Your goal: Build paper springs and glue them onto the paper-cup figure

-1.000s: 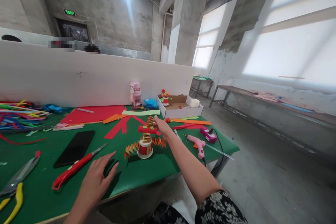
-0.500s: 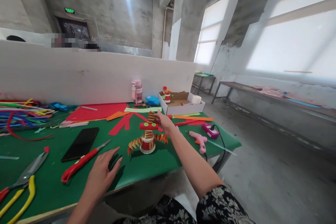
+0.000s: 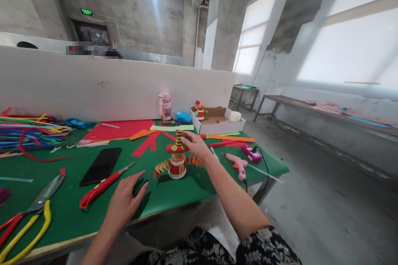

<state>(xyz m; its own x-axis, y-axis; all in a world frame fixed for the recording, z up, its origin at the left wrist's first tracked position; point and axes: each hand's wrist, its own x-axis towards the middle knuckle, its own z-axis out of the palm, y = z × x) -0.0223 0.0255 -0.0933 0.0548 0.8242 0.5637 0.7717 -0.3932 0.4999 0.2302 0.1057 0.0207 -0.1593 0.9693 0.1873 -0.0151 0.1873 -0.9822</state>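
On the green table stands a paper-cup figure with zigzag-folded paper arms and a red roll with green ring eyes across its head. An accordion-folded paper strip rises upright from the top of the roll. The fingers of my right hand are closed at this strip from the right; the fingertips are partly hidden. Left of the figure, my left hand hovers near the table's front edge, thumb and fingers apart, with nothing in it. Close to it lie a red utility knife and a black phone.
Scissors lie at front left, below a pile of colourful pipe cleaners. A pink glue gun and a purple power socket are at right. Behind stand a pink bottle and a white box. Red paper strips lie between.
The whole view has shifted slightly, so things sit a little further right. My right hand stays at the folded strip, and my left hand keeps its open pose.
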